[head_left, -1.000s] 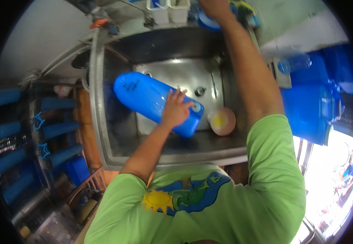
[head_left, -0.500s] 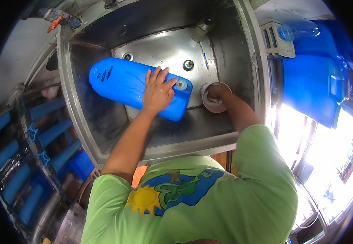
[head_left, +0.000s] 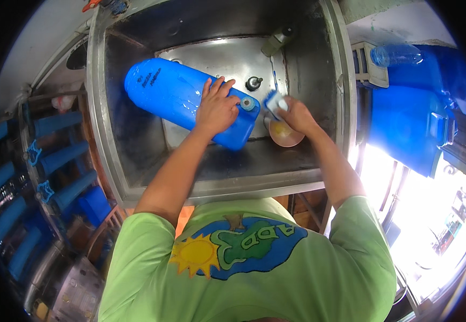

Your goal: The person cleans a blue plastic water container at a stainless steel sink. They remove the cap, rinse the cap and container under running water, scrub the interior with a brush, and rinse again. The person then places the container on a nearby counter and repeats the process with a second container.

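A large blue plastic water jug (head_left: pixel 176 96) lies on its side in a deep steel sink (head_left: pixel 219 172), its capped neck pointing right. My left hand (head_left: pixel 217 107) presses flat on the jug near its shoulder. My right hand (head_left: pixel 294 115) grips a blue and white scrub sponge (head_left: pixel 274 102) close to the jug's cap. Just below that hand a small tan bowl (head_left: pixel 286 134) with yellowish liquid stands on the sink floor.
A drain fitting (head_left: pixel 252 83) and a metal spout (head_left: pixel 277 38) sit at the sink's back. Blue containers (head_left: pixel 404 126) and a clear bottle (head_left: pixel 396 53) stand on the right. Racks with blue jugs (head_left: pixel 56 155) line the left side.
My right hand has come down from the shelf behind the sink to the bowl and now holds the sponge by the jug's neck. The left hand has stayed on the jug.
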`<state>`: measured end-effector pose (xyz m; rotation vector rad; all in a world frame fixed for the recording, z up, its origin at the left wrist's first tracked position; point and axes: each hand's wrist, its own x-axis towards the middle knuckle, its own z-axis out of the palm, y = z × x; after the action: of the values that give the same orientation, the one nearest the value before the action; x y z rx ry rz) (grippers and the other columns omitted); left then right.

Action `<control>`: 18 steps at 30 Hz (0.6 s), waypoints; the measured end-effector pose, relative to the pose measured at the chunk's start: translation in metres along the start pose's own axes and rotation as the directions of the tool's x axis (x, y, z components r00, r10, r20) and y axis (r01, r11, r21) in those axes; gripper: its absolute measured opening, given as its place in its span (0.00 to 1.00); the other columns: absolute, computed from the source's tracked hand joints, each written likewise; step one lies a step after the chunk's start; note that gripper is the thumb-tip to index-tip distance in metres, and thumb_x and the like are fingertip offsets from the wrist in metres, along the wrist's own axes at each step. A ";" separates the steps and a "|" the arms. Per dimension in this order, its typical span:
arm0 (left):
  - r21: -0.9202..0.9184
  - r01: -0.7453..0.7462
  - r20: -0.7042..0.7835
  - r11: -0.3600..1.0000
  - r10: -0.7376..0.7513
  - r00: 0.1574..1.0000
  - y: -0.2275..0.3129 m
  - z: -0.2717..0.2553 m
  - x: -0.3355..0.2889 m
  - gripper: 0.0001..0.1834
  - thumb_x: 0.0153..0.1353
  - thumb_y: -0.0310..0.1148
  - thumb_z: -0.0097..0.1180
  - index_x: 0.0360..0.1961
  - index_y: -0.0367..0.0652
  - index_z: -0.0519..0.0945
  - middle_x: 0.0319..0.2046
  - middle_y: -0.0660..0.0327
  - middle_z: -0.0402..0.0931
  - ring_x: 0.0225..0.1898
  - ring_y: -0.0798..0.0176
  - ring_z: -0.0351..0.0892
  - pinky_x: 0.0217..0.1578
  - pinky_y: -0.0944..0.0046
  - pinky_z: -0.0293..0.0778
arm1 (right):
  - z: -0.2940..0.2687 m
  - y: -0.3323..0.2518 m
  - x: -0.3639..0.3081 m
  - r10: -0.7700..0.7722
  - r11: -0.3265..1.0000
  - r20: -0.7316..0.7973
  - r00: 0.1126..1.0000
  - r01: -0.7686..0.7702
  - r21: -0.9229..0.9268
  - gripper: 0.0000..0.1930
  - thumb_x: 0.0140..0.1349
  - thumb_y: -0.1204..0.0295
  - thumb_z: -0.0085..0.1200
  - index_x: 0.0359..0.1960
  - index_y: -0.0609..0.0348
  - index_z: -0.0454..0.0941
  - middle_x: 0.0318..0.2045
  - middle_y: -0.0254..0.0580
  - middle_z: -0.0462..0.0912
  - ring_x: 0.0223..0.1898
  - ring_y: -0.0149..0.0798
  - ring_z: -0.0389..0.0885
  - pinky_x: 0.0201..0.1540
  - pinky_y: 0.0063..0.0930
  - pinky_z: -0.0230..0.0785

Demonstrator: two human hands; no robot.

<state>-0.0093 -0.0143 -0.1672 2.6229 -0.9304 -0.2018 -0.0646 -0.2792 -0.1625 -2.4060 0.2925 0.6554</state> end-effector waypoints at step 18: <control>-0.046 0.014 -0.002 0.999 -0.014 1.000 -0.002 0.003 -0.001 0.19 0.59 0.36 0.57 0.52 0.59 0.86 0.68 0.57 0.67 0.74 0.48 0.56 0.75 0.41 0.43 | 0.046 -0.036 -0.022 -0.085 0.990 -0.180 0.980 0.103 0.093 0.23 0.62 0.53 0.64 0.45 0.64 0.82 0.39 0.59 0.86 0.42 0.54 0.86 0.48 0.42 0.75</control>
<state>-0.0092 -0.0133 -0.1711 2.5875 -0.8966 -0.2212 -0.0883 -0.2218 -0.1641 -2.3670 0.2765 0.3769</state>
